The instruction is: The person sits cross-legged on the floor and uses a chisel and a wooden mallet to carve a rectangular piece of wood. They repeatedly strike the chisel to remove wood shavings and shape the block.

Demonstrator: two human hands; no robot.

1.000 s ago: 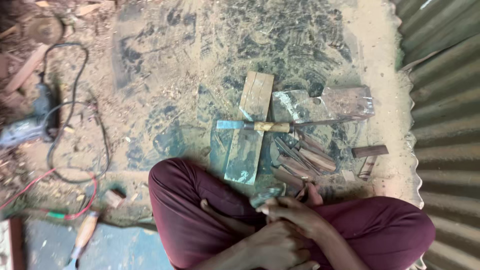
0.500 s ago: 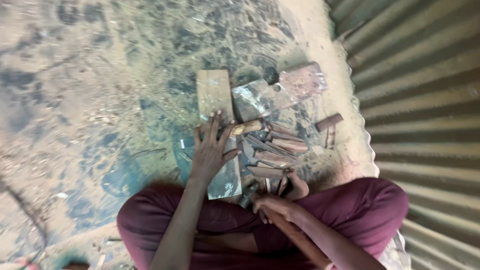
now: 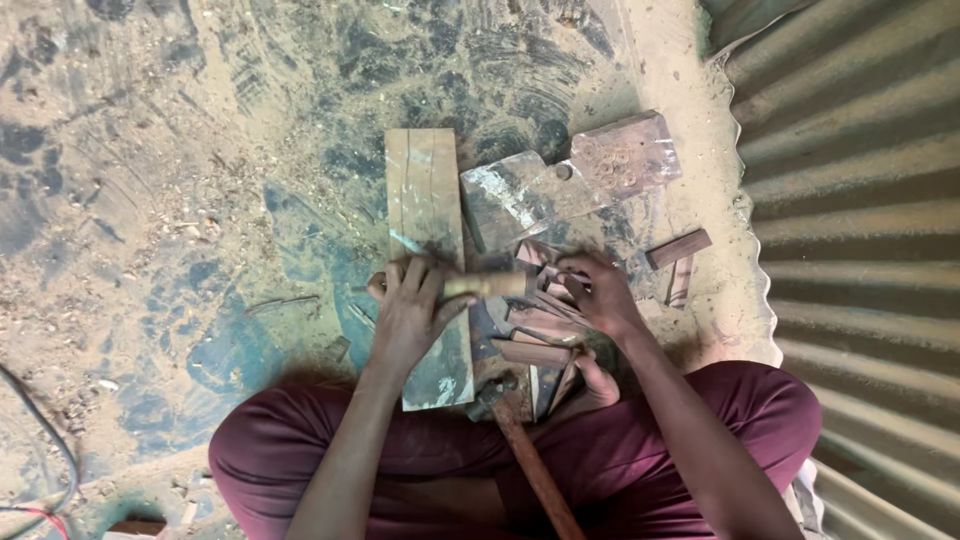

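At far left a dark cable (image 3: 40, 440) lay on the dusty floor (image 3: 200, 150). The left hand (image 3: 410, 315) rested palm-down, fingers spread and gripping nothing, on a long wooden plank (image 3: 425, 190) that ran away from the seated person; the plank's near end showed below the wrist. A pale wooden tool handle (image 3: 487, 285) lay crosswise just beside that hand's thumb. Nearer the lap a hammer (image 3: 515, 430) lay with its head by the plank. The right hand (image 3: 600, 295) was curled over a pile of dark wood scraps (image 3: 535, 335); whether it gripped one could not be told. Beyond lay flat blocks (image 3: 625, 150), then a corrugated metal sheet (image 3: 860, 200).
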